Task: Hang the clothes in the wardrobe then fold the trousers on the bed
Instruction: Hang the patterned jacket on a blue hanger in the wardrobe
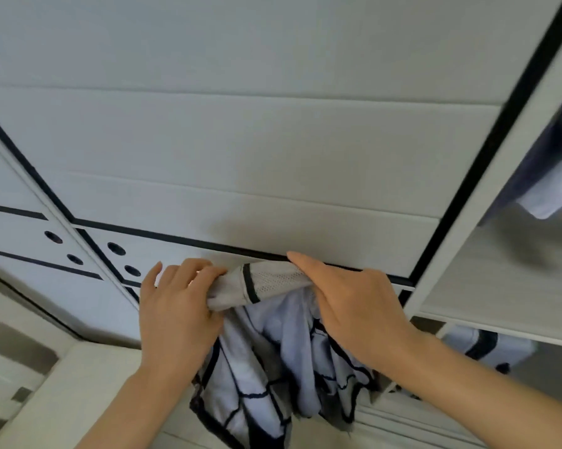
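Left hand (179, 309), right hand (354, 307), garment (292, 348) gripped between them

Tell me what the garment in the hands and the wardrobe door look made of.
Garment: soft cloth, woven or knit, pale with dark lines; it hangs in limp folds. Its top band looks like grey mesh, dotted with tiny holes. Wardrobe door: probably painted or laminated board, matt white and smooth, with black edge strips; the core cannot be told.
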